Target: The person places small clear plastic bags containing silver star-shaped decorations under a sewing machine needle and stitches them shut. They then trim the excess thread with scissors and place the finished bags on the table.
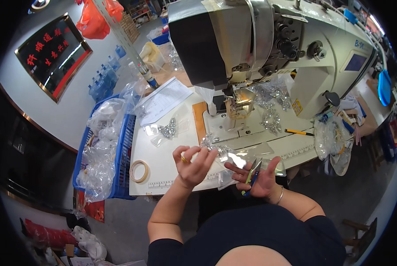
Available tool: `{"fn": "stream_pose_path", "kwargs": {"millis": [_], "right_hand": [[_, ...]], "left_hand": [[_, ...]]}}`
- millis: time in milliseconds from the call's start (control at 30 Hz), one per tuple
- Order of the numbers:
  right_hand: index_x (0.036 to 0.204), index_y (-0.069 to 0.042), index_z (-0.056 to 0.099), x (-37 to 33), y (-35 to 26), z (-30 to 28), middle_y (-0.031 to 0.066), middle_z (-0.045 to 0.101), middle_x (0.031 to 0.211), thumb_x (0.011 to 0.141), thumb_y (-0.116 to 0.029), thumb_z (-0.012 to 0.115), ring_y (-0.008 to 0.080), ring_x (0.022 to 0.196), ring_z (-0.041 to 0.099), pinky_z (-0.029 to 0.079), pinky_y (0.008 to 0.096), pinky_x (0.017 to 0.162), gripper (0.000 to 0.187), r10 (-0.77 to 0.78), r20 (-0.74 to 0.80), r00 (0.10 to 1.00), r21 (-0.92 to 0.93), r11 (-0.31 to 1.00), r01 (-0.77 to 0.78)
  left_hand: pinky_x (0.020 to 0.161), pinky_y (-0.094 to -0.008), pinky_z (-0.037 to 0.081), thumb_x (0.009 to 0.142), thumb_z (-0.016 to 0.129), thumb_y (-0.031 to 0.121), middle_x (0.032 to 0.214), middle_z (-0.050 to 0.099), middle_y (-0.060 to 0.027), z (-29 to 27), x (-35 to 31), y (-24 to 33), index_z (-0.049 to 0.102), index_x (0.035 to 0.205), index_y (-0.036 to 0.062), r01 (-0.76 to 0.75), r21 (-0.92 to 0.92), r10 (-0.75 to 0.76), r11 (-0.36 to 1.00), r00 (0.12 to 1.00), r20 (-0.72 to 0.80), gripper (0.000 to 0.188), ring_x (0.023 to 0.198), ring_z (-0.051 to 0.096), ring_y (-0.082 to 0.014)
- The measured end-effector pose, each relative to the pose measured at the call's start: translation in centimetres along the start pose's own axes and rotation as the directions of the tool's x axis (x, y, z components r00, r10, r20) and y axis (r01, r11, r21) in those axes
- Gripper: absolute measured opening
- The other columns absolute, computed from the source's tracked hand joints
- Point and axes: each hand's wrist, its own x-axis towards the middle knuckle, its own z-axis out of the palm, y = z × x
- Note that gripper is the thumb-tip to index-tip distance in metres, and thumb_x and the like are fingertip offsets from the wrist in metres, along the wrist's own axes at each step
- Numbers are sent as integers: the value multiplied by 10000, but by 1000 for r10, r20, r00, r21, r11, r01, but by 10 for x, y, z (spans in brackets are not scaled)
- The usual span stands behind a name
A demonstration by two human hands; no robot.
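At the front edge of the table, my left hand (pixel 195 165) pinches a clear plastic piece with silvery sparkling trim (pixel 214 145). My right hand (pixel 267 182) is palm up, thumb and some fingers spread, and a pair of thread snips (pixel 253 176) with green and blue handles lies across it, blades pointing away from me. A shiny clear sheet (pixel 238 160) stretches between the hands; whether the right fingertips touch it I cannot tell. Just beyond stands a large sewing machine (pixel 318 29), its presser foot area (pixel 242 104) above the bed.
Silvery bow-like pieces (pixel 168 128) lie at the left, more (pixel 271 120) behind the needle. A tape roll (pixel 139 171), papers (pixel 165 101) and a yellow pen (pixel 299 132) rest on the table. A blue basket (pixel 126 150) of plastic-wrapped goods stands left; a plastic bag (pixel 329 137) sits right.
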Motion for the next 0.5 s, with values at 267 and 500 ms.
{"fn": "stream_pose_path", "kwargs": {"millis": [267, 500], "right_hand": [[974, -22, 575, -1, -32, -18, 35, 568, 835, 886, -284, 583, 90, 659, 456, 357, 223, 546, 277, -447, -347, 824, -514, 826, 231], [1027, -27, 562, 3, -35, -27, 4, 537, 860, 851, -207, 632, 60, 655, 437, 368, 205, 565, 261, -665, -364, 652, -839, 538, 80]], "left_hand": [[712, -243, 508, 799, 617, -31, 936, 619, -71, 15, -27, 38, 567, 1022, -21, 431, -652, -662, -623, 153, 734, 229, 796, 602, -121], [708, -247, 512, 804, 612, -23, 922, 615, -59, 25, -27, 59, 551, 1060, -19, 412, -535, -565, -737, 59, 823, 263, 776, 602, -127]]}}
